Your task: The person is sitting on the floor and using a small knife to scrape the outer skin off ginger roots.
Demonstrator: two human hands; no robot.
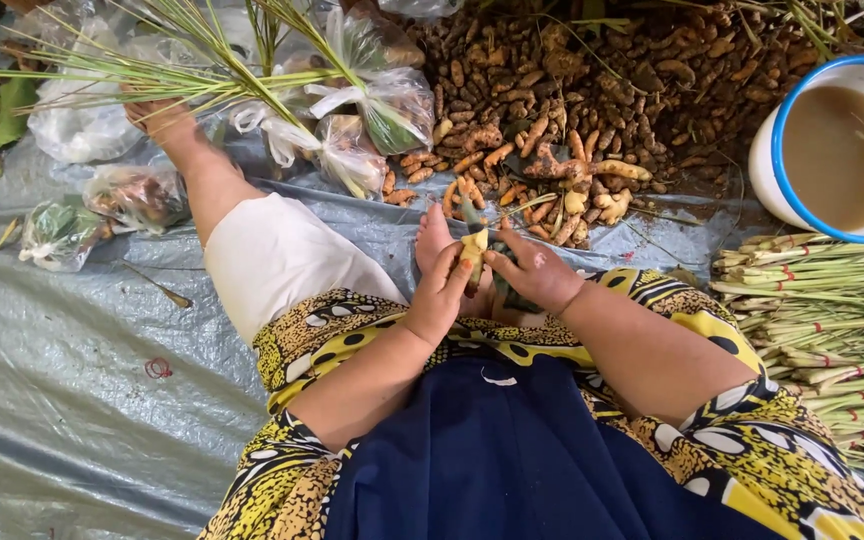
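Observation:
I sit on a grey tarp (72,400) with my legs out in front. My left hand (444,290) grips a small yellow root piece (473,248) over my lap. My right hand (537,272) holds a knife whose dark blade (470,212) points up beside the root; its thumb rests near the root. Both hands meet just above my foot (432,235). A big pile of brown and orange roots (572,110) lies just beyond the hands.
Clear plastic bags of greens (372,110) lie at the top left, with smaller bags (137,195) further left. A white bucket with a blue rim (767,165) holds brown liquid at the right. Bundled lemongrass stalks (832,320) lie below it.

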